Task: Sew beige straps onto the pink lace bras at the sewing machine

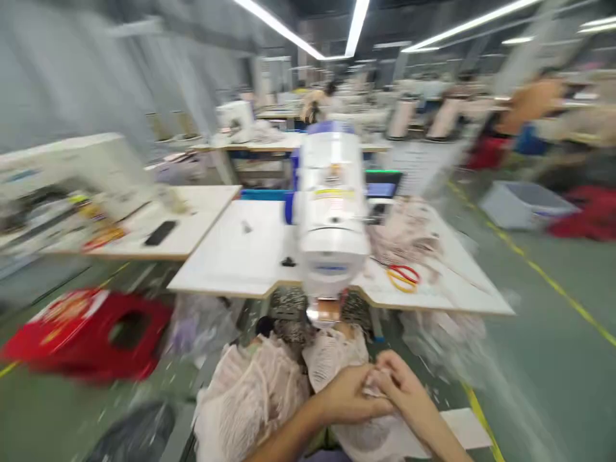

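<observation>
My left hand point(350, 396) and my right hand point(400, 384) meet low in front of me, right of centre. Their fingers are closed on pale pink fabric point(371, 386), of which only a small bit shows between them. More of this lacy, net-like cloth point(332, 353) hangs under my hands, and a larger gathered pile point(250, 394) lies to the left over my lap. Just beyond stands a white and blue sewing machine point(333, 212), its near end pointing at me above the cloth. Blur hides the finer detail of my fingers.
Red-and-yellow-handled scissors point(403, 278) lie on the white table point(226, 256), near a heap of pink fabric point(407, 231). A red stool point(91, 330) stands low at left. A phone point(160, 233) rests on the neighbouring table. A grey bin point(524, 205) sits across the floor.
</observation>
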`<action>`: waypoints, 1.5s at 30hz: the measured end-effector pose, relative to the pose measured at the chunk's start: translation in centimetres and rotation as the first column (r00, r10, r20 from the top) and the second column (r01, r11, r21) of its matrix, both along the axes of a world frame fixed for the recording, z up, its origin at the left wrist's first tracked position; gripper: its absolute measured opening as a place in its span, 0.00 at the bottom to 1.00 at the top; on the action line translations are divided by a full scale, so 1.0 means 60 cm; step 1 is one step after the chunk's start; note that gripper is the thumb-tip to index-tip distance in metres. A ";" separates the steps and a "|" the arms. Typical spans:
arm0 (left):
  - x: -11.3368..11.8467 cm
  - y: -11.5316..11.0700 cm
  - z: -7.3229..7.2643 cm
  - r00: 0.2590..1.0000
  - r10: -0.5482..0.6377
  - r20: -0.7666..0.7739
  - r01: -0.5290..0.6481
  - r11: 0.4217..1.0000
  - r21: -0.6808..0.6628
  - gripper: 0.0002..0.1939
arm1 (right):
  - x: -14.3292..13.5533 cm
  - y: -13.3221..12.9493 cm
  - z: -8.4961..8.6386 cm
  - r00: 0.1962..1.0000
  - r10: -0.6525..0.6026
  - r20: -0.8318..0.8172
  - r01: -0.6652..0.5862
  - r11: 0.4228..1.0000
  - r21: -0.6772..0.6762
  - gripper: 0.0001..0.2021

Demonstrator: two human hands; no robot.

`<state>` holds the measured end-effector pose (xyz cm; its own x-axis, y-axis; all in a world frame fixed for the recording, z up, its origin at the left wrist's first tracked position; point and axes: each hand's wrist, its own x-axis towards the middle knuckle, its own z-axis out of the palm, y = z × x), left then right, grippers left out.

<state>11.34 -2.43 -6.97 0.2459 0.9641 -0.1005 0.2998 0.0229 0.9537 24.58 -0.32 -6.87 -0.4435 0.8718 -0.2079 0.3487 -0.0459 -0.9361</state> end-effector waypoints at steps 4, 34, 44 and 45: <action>-0.024 0.005 -0.018 0.988 -0.149 0.037 0.152 0.981 -0.118 0.30 | 0.032 0.014 0.022 0.985 -0.161 -0.068 0.162 0.987 0.004 0.14; -0.113 0.003 0.040 0.978 0.154 -0.139 -0.170 0.980 -0.107 0.22 | -0.037 0.411 0.111 0.585 -0.442 0.680 0.065 0.861 0.504 0.15; -0.118 0.000 0.039 0.973 0.177 -0.151 -0.189 0.980 -0.069 0.23 | -0.012 0.388 0.128 0.820 -0.545 0.178 0.341 0.714 0.612 0.11; -0.120 0.001 0.041 0.971 0.185 -0.154 -0.196 0.979 -0.063 0.23 | -0.012 0.386 0.132 0.824 -0.559 0.089 0.422 0.712 0.561 0.11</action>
<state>4.17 -2.39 -4.53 0.0355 0.9795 -0.1981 0.4192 0.1654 0.8927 23.86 22.84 1.02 0.0809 0.9572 0.2780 0.6208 0.1698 -0.7653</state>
